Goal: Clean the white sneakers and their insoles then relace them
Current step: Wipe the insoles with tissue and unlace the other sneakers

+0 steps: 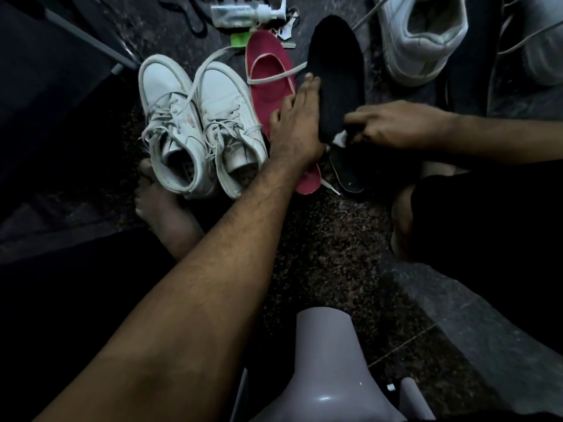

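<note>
Speckled floor (320, 254). Laced white sneakers (198, 123) stand side by side, left of a red insole (269, 83). Left hand (297, 123) lies flat, steadying the black insole (336, 74). Right hand (393, 124), grip pinched closed on a small white wipe (340, 138), presses it against that insole's heel end.

Insoles (335, 71) lie right of sneakers (198, 123), seemingly overlapping.

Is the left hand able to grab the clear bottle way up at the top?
Probably yes, with a stretch. The left hand is flat on the black insole, so it must let go first. The clear bottle lies on the floor beyond the pink insole, with nothing tall in between.
</note>
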`<state>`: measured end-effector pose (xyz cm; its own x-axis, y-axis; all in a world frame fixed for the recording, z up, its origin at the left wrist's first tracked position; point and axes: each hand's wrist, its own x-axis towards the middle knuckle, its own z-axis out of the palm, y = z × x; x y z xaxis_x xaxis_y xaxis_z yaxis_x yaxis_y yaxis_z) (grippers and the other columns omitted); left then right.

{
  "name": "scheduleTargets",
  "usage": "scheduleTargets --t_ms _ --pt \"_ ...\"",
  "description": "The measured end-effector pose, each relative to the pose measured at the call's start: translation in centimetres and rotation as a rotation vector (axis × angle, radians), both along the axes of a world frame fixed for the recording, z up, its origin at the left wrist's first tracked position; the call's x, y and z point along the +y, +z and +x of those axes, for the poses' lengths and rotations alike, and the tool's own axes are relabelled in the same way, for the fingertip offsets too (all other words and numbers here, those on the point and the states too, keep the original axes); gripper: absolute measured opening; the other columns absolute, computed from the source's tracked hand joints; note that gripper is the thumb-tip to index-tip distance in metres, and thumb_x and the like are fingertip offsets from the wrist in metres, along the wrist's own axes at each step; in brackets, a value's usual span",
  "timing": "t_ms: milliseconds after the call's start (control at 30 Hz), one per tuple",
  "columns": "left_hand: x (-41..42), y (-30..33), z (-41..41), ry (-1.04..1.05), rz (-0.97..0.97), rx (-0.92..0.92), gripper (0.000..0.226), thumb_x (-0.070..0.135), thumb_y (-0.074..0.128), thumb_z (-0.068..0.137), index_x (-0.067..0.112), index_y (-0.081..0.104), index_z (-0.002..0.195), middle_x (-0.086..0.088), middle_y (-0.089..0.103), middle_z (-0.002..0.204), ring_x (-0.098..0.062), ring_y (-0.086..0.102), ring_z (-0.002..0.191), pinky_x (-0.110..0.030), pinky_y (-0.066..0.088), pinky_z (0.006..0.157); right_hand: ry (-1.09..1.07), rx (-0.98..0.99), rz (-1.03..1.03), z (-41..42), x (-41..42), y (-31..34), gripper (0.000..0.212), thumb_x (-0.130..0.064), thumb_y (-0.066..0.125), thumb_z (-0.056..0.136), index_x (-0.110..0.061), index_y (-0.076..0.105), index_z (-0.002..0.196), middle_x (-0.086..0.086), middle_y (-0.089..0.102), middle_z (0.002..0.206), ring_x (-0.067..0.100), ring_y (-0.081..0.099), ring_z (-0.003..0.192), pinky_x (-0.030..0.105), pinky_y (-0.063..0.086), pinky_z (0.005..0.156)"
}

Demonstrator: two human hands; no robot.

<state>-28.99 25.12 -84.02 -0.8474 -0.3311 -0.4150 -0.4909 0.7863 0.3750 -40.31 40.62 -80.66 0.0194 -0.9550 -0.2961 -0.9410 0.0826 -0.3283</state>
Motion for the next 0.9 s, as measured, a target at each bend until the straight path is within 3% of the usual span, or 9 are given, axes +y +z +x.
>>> scheduleTargets --t_ms 100,167,300,400,467,600,700,767,900 --pt "0.0 0.3 0.0 0.015 0.0 -0.014 0.12 0.032 0.088 0.067 0.02 0.011 0.159 0.007 0.011 0.166 -0.022 0.027 0.143 -0.044 0.027 0.11 -0.065 0.112 -0.082 -2.6 -3.3 0.1 0.033 -0.025 0.044 0.097 0.0 0.063 0.105 0.023 0.048 0.104 0.039 0.055 0.1 0.043 0.043 0.068" --pt "-0.1 0.5 -0.1 0.018 0.014 -0.014 0.123 0.031 0.09 0.065 0.02 0.011 0.158 0.007 0.014 0.165 -0.023 0.029 0.142 -0.044 0.028 0.109 -0.167 0.197 -0.09 -4.8 -5.6 -1.1 0.029 -0.026 0.045 0.102 -0.003 0.059 0.111 0.023 0.046 0.109 0.041 0.053 0.104 0.045 0.039 0.073" --pt "0.0 0.9 -0.1 0.024 0.008 -0.002 0.126 0.031 0.09 0.065 0.019 0.007 0.159 0.007 0.017 0.164 -0.023 0.031 0.14 -0.044 0.03 0.108 -0.394 0.282 -0.069 -5.6 -8.2 -3.5 0.039 -0.034 0.025 0.101 -0.009 0.046 0.121 0.024 0.043 0.126 0.045 0.049 0.114 0.053 0.041 0.088" --pt "-0.2 0.5 0.1 0.026 0.013 -0.002 0.126 0.031 0.087 0.067 0.017 0.003 0.159 0.006 0.015 0.165 -0.023 0.03 0.141 -0.045 0.029 0.109 -0.025 0.212 -0.09 -3.0 -7.2 -2.9 0.038 -0.022 0.033 0.094 0.008 0.056 0.105 0.029 0.044 0.111 0.046 0.049 0.101 0.049 0.043 0.077" --pt "0.0 0.3 0.3 0.03 0.013 -0.006 0.127 0.031 0.087 0.069 0.014 0.0 0.159 0.002 0.015 0.165 -0.024 0.028 0.143 -0.045 0.027 0.112 0.081 0.21 -0.061 -3.1 -6.8 -1.6 0.028 -0.014 0.046 0.096 0.009 0.06 0.103 0.026 0.046 0.106 0.042 0.049 0.098 0.046 0.042 0.072" --pt "0.2 0.2 0.4 0.045 0.013 -0.008 0.128 0.032 0.087 0.07 0.011 -0.003 0.159 -0.001 0.017 0.165 -0.024 0.025 0.145 -0.045 0.025 0.114 -0.274 0.294 0.013 -6.0 -8.6 -0.7 0.028 -0.012 0.047 0.098 0.011 0.057 0.112 0.029 0.046 0.109 0.044 0.052 0.095 0.049 0.042 0.069" --pt "0.2 0.1 0.5 0.043 0.012 -0.007 0.128 0.032 0.087 0.07 0.011 -0.002 0.159 -0.001 0.018 0.165 -0.024 0.026 0.145 -0.044 0.026 0.113 -0.084 0.171 -0.009 -5.1 -9.4 -1.2 0.056 -0.031 0.026 0.092 0.012 0.06 0.105 0.03 0.045 0.107 0.045 0.051 0.095 0.051 0.044 0.07" --pt "0.2 -0.1 0.5 0.056 -0.004 0.002 0.127 0.033 0.087 0.069 0.01 -0.001 0.158 -0.002 0.018 0.164 -0.025 0.027 0.144 -0.043 0.026 0.112 0.121 0.139 -0.057 -4.6 -9.4 -2.4 0.061 -0.038 0.021 0.085 0.007 0.062 0.096 0.027 0.046 0.101 0.044 0.053 0.092 0.05 0.048 0.067" --pt "0.2 -0.1 0.4 0.028 -0.034 -0.003 0.126 0.034 0.085 0.071 0.01 -0.002 0.159 -0.002 0.015 0.166 -0.024 0.026 0.145 -0.042 0.027 0.111 -0.093 0.33 -0.053 -7.2 -9.1 -1.7 0.061 -0.04 0.024 0.093 0.008 0.056 0.111 0.031 0.046 0.107 0.049 0.052 0.097 0.044 0.037 0.067"
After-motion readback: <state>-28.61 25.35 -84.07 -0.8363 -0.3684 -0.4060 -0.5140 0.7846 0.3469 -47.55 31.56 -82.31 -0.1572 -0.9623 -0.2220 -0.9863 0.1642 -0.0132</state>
